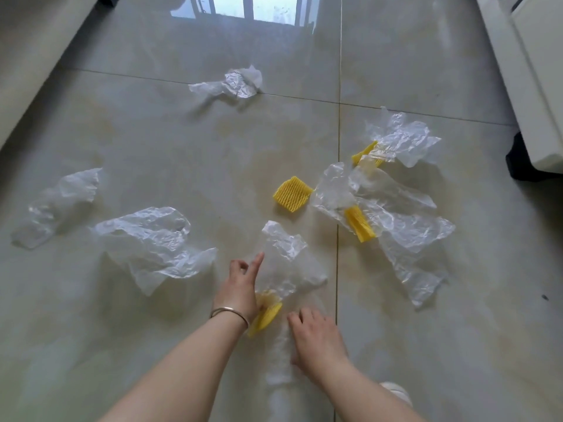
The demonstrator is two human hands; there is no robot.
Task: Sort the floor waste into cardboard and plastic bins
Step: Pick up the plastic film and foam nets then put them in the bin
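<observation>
Progress: we judge the sorting barely begun; no bins in view.
Left on the floor [152, 132]: several clear plastic bags [149, 239], one far bag [234, 82], yellow foam nets [293, 194].
Left hand [239, 289]: fingers loosely spread, resting on a bag with a yellow net [265, 315]; grip uncertain.
Right hand [316, 339]: fingers apart, pressing a bag [278, 354] beneath it, not clamped.

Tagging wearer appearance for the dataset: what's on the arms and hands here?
Both forearms are bare, with no sleeves in view and no gloves. The left hand has a thin metal bangle at the wrist. The right hand wears nothing visible.
</observation>
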